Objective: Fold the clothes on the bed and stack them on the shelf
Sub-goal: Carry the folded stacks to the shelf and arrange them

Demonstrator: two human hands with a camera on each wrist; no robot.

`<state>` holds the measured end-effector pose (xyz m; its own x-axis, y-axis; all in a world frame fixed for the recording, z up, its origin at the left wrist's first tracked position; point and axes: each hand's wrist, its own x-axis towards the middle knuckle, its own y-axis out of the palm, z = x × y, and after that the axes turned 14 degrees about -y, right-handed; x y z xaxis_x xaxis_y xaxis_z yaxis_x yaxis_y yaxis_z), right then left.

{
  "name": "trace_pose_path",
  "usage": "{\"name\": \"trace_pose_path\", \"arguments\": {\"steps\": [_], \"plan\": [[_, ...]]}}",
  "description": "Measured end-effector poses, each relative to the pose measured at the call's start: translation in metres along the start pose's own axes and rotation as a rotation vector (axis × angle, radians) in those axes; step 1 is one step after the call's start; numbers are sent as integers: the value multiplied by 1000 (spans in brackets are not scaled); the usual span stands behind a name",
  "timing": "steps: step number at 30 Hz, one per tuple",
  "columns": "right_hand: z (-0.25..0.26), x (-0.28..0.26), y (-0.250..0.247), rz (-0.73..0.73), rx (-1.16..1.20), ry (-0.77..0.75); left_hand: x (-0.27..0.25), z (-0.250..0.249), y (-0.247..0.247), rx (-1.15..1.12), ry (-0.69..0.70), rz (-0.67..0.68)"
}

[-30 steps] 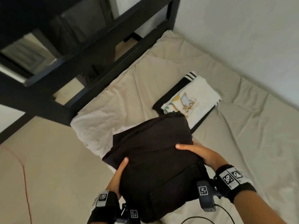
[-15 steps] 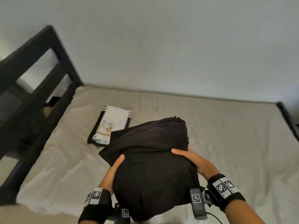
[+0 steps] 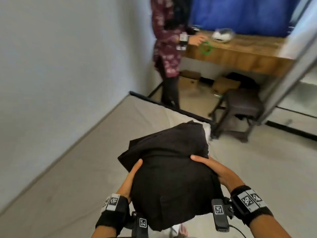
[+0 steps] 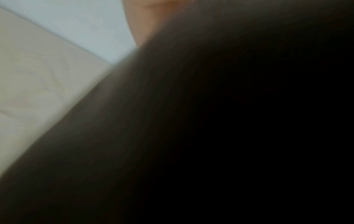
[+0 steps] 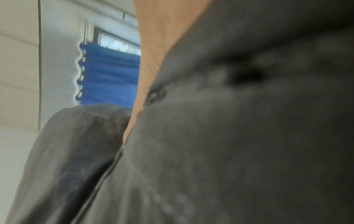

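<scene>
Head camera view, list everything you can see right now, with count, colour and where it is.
folded garment: one, black, carried between both hands above the bed
bed: one, beige sheet, along the wall at left
other person: one, maroon patterned top, standing at the desk
desk: one, wooden, far right
curtain: one, blue, behind the desk
stool: one, dark, under the desk
boxes: two, cardboard, on the floor under the desk
left hand: holds the garment's left side
right hand: holds its right side
</scene>
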<state>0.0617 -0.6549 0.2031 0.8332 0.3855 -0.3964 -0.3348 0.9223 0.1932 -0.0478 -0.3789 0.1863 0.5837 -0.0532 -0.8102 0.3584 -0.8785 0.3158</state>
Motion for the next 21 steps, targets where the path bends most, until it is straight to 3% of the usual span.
{"name": "trace_pose_path", "arguments": {"steps": [6, 13, 21], "plan": [[-23, -82, -132, -435, 194, -51, 57, -7, 152, 366, -158, 245], [-26, -168, -260, -778, 339, -122, 103, 28, 334, 575, -213, 442], [28, -223, -405, -897, 322, -242, 119, 52, 523, 627, -184, 579]]}}
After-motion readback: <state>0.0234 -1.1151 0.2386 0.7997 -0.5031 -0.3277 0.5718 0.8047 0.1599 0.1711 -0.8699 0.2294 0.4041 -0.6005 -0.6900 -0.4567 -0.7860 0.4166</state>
